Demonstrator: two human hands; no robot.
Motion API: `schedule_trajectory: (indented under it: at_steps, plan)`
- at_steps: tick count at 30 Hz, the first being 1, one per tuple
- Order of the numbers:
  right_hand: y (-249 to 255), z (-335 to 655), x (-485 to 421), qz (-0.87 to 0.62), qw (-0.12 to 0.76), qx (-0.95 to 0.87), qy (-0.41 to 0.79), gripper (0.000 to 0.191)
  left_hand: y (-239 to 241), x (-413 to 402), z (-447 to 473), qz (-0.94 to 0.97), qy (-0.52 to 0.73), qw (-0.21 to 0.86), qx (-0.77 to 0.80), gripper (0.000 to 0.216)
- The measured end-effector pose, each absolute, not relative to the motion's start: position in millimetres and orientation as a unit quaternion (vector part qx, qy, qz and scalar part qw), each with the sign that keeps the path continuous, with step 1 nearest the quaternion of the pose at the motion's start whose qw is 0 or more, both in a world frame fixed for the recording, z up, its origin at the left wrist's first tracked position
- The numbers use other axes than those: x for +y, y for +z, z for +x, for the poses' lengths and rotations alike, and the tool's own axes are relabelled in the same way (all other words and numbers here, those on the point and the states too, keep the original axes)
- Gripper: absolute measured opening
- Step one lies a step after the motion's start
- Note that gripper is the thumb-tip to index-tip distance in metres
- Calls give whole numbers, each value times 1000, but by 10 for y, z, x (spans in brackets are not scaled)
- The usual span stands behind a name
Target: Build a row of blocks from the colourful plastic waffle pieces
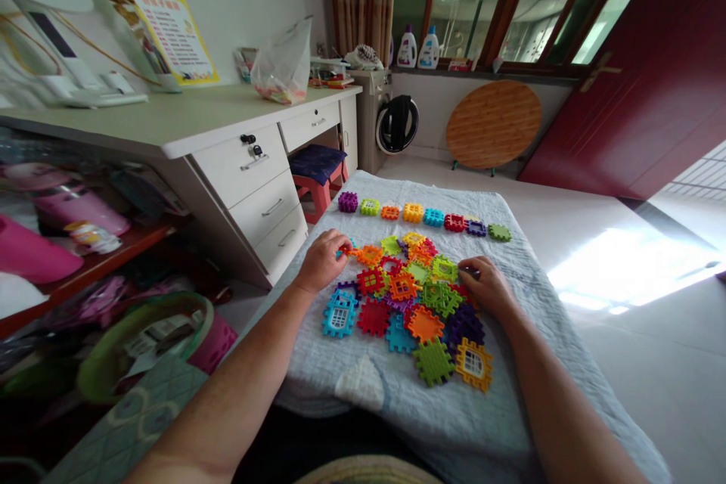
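A loose pile of colourful plastic interlocking block pieces (402, 286) lies on a cloth-covered table (318, 363). At the pile's left edge, my left hand (324, 261) has its fingers closed on a small interlocking block piece, with orange and blue showing at the fingertips. My right hand (488, 283) rests at the right edge, its fingers curled around something dark, mostly hidden. Close to it are a red piece and a dark purple piece (466, 325). Nearer to me lie a green square piece (434, 361) and a yellow window piece (474, 364).
Across the table's far side runs a row of assembled blocks, from a purple cube (348, 202) to a green block (500, 232). A white desk (227, 117) and a red stool (321, 178) stand to the left. Beyond are a washing machine (371, 113) and a round wooden board (493, 125).
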State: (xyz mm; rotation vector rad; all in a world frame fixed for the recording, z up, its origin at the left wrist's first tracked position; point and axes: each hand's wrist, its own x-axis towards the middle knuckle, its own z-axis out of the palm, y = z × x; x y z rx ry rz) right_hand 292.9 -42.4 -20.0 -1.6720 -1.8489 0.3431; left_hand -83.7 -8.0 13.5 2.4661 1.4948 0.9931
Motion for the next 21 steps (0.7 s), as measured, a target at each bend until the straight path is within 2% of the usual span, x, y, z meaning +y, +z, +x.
schedule_trajectory:
  at_steps: [5,12,21]
  plan:
    - [-211,2939,-422,-634,303,-699,130,23,116,-84,-828,834,287,75,464,11]
    - [-198,2934,-426,-634,306,-698,128,23,78,-65,-789,857,241,99,445,52]
    - [-224,2948,-411,-631,303,-702,131,24,85,-49,-813,856,240,107,446,51]
